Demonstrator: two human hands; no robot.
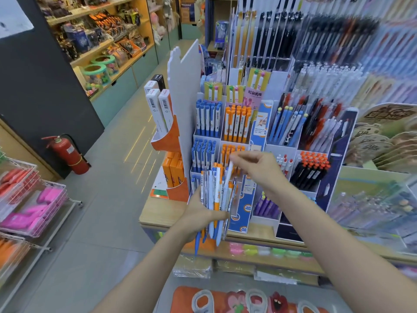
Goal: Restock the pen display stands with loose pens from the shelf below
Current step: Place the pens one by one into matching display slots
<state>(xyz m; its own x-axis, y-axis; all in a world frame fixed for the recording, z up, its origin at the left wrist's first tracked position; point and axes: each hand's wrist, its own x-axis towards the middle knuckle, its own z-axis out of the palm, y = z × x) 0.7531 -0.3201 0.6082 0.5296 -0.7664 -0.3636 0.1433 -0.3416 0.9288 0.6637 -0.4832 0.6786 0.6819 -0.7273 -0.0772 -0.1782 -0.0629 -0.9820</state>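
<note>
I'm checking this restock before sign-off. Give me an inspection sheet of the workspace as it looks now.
Surface: wooden counter carrying the stands.
Job's things: bundle of pens; tiered pen stand with blue and orange pens.
Clutter: orange boxes beside the stand.
Hands: left hand grips the bundle; right hand pinches one white pen.
Cables: nothing seen.
Surroundings: fire extinguisher on the floor; pink items in wire baskets.

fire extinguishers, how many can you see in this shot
1. The red fire extinguisher stands on the floor at the left, against the dark wall, across the aisle from the pen display. Shelving may hide others.
</note>
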